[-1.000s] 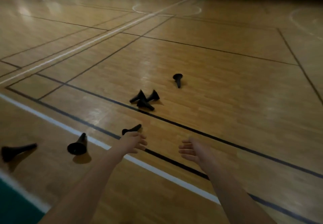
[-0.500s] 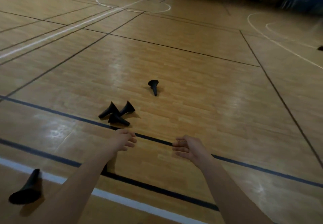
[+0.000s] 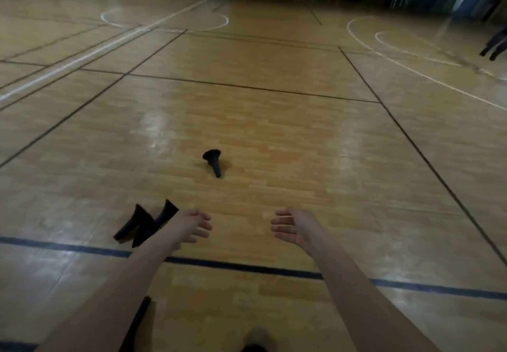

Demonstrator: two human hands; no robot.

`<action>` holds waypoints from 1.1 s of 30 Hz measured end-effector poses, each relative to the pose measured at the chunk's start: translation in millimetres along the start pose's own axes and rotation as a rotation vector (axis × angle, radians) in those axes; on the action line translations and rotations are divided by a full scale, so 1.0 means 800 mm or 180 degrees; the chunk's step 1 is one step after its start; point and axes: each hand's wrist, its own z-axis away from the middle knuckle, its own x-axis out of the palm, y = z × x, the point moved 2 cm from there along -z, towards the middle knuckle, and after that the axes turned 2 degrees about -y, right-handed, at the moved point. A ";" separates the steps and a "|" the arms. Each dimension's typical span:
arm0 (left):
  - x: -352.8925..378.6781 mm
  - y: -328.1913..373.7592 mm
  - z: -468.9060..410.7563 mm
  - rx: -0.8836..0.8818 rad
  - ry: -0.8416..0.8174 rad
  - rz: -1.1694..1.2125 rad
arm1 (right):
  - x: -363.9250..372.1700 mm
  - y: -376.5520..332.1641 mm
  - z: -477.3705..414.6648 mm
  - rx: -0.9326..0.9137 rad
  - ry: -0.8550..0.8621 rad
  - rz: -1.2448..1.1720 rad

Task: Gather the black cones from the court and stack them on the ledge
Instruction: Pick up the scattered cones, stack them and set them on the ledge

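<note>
Black cone cluster [image 3: 142, 225] (partly behind forearm)

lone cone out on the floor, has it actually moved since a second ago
No. The lone cone lies tipped at the same spot on the floor, beyond the cone cluster; only the camera came closer.

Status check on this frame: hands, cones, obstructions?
Left hand open, empty; right hand open, empty. Cone cluster beside left hand; single cone tipped ahead. Nothing blocking.
</note>
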 end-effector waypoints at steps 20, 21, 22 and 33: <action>-0.160 0.215 -0.354 -0.0273 0.0478 -0.0004 | 0.119 -0.293 -0.394 0.0157 -0.0384 0.0166; -0.173 0.227 -0.376 -0.0252 0.0540 0.0038 | 0.133 -0.307 -0.413 0.0140 -0.0380 0.0165; -0.190 0.243 -0.401 -0.0260 0.0580 0.0072 | 0.149 -0.325 -0.434 0.0161 -0.0371 0.0143; -0.304 0.370 -0.618 0.0104 0.0802 0.0280 | 0.271 -0.470 -0.601 0.0292 -0.0180 0.0190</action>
